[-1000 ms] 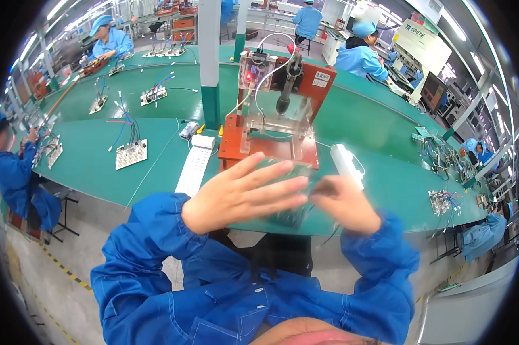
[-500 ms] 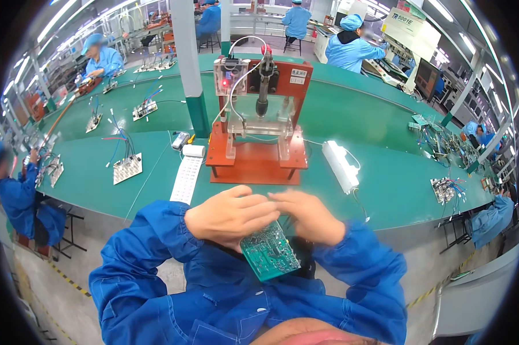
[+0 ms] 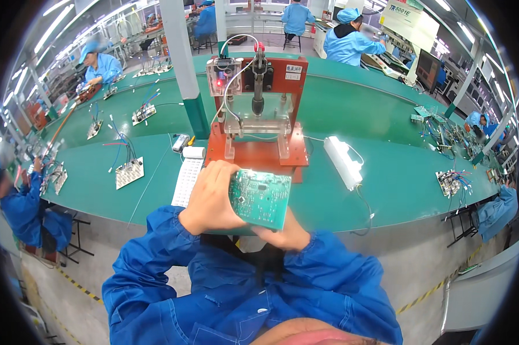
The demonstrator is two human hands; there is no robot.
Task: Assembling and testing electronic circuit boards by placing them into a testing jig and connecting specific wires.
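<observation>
Now nearer red fixture [image 3: 253,153] | circuit board [image 3: 261,198]: left hand [image 3: 211,198], right hand [image 3: 289,234] pinching its edges | seemingly hand-held stage

Wide room on the right, a big red stand [image 3: 252,153] ahead
On the green surface [image 3: 397,195], there is room to pass between the white box [image 3: 343,164] and the wired board [image 3: 447,184] on the right, but a thin cord [image 3: 365,202] trails near the box. Straight ahead, past the green board [image 3: 260,198] held up, the stand blocks the way. On the left, a flat paper strip [image 3: 187,177] lies low, with a tall post [image 3: 182,57] on its far side.
</observation>
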